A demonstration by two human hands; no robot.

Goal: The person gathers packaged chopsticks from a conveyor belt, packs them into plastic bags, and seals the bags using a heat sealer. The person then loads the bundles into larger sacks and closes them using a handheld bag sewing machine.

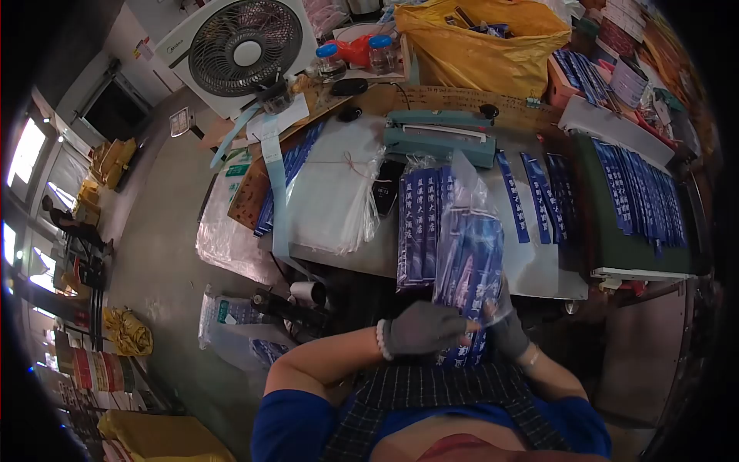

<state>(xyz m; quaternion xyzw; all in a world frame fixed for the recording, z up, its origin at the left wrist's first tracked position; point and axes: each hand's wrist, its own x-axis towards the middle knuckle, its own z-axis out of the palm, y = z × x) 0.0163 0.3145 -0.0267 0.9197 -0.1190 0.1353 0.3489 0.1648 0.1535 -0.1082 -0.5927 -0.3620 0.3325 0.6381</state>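
Observation:
Both hands wear grey gloves. My left hand [426, 329] is closed, its fingertips on the lower left edge of a clear plastic bag [468, 246] filled with blue printed packets. On the bag's right side, my right hand [508, 327] wraps round its lower edge. The bag stands tilted over the table's front edge, and its loose clear top points away from me. More blue packets [460, 356] show below the hands, near the apron. Just left of the bag lies a bundle of blue packets [416, 223] in clear plastic.
Behind the bag sits a teal bag sealer [439, 138]. Clear bags [327, 192] are stacked to its left. Blue packets [635, 192] line a green board at the right. A fan [246, 54] and a yellow sack [481, 54] stand at the back. Far left, a person [69, 222] is visible.

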